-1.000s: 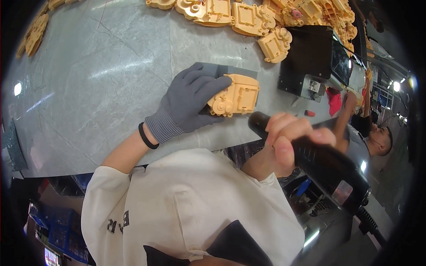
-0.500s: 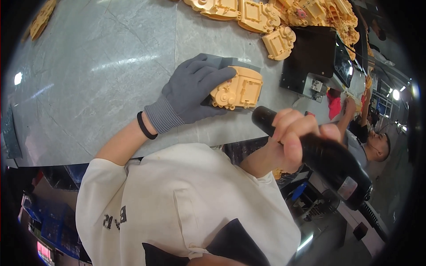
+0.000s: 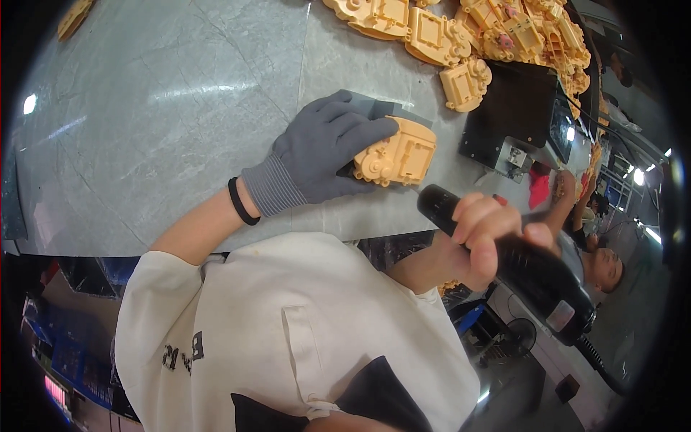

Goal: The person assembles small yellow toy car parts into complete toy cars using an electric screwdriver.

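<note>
My left hand [image 3: 324,147], in a grey knitted glove, is closed around a yellow-orange molded plastic housing [image 3: 403,153] and steadies it against a grey block [image 3: 374,106] on the table. The housing has a square recess and round bosses facing up. In my bare right hand [image 3: 484,234] is a black electric screwdriver [image 3: 536,277], its body slanting down to the right with a cord at the rear. Its nose, with a thin bit, comes close to the housing's near right edge. Whether the bit touches the plastic I cannot tell.
Many similar yellow-orange housings [image 3: 439,36] lie piled at the back right, with one [image 3: 464,85] nearer. A black box [image 3: 511,108] with a metal fitting stands right of my work. Another person [image 3: 601,266] sits at the far right. One more yellow part [image 3: 74,18] lies far left.
The view has shifted slightly, so the table things appear a little lower and further right. Both hands keep their holds, and the screwdriver's nose stays close to the housing.
</note>
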Available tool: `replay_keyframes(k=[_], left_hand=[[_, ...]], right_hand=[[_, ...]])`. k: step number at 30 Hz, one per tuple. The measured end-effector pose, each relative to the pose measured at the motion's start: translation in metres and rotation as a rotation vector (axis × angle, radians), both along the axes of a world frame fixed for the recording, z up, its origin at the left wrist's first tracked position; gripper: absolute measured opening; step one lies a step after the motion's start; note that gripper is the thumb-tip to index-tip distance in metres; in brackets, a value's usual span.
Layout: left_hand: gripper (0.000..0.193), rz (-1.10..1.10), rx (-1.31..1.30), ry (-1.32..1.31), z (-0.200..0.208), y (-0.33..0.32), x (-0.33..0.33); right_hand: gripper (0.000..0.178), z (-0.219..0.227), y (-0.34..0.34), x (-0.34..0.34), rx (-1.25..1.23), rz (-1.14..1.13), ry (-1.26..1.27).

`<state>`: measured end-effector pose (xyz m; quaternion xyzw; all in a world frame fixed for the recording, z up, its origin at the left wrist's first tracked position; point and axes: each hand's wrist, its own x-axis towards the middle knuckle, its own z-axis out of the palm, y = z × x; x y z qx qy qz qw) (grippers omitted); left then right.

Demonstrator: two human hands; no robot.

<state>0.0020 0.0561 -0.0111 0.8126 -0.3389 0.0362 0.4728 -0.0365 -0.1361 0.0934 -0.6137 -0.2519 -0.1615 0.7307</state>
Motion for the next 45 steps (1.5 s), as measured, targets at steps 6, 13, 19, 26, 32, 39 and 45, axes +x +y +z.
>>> replay_keyframes(k=[6,13,19,26,32,39,45], left_hand=[[0.075,0.002,0.007,0.008,0.002,0.000,0.001],[0.074,-0.019,-0.006,0.008,0.005,-0.002,0.007],[0.071,-0.036,-0.041,-0.004,0.011,-0.001,0.009],[0.076,-0.029,0.005,0.046,0.025,-0.009,0.001],[0.081,-0.073,0.031,0.083,0.024,-0.007,0.004],[0.081,-0.024,0.023,0.106,0.025,-0.011,0.004],[0.078,-0.031,-0.008,0.071,0.017,-0.011,0.009]], right_hand=[[0.056,-0.001,0.002,0.000,-0.035,-0.021,0.019],[0.046,0.000,0.007,0.003,-0.043,-0.063,-0.011],[0.040,0.008,-0.006,-0.010,0.010,-0.214,-0.036],[0.039,0.053,-0.128,0.012,0.322,-1.018,-0.141],[0.032,0.025,-0.138,0.048,0.138,-0.995,0.010],[0.046,0.029,-0.059,-0.014,0.238,-0.478,-0.057],[0.049,0.031,0.010,0.000,-0.016,0.083,-0.049]])
